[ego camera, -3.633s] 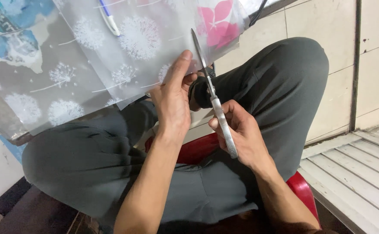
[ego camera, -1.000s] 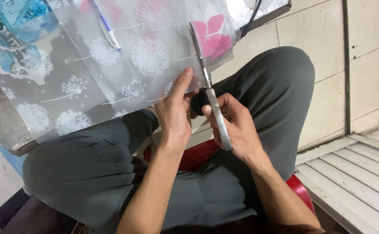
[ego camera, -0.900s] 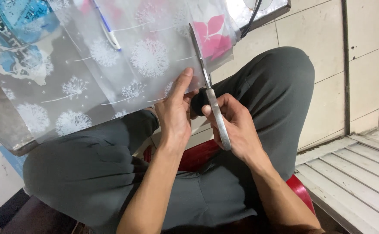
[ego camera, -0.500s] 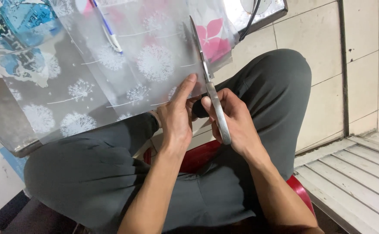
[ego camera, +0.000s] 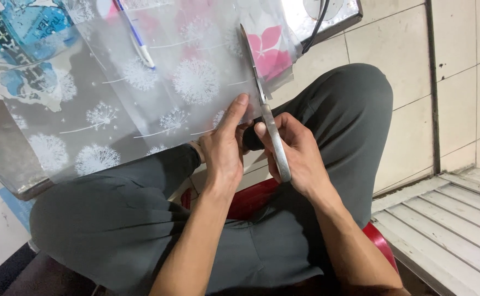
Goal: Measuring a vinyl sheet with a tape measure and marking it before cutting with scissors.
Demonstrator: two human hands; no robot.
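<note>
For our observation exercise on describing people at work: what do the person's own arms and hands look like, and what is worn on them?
Both arms are bare up to the picture's lower edge: no sleeves show. The left hand and the right hand wear no gloves, and no rings, watch or bracelet can be seen. The fingernails are short. No marks or cables show on either arm. Below them, dark grey trousers cover the legs.

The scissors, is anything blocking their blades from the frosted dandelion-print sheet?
Nothing visible. The scissors, held in the right hand, already have their blades on the translucent sheet. The left hand pinches the sheet's edge just beside them. The pen lies well clear.
</note>
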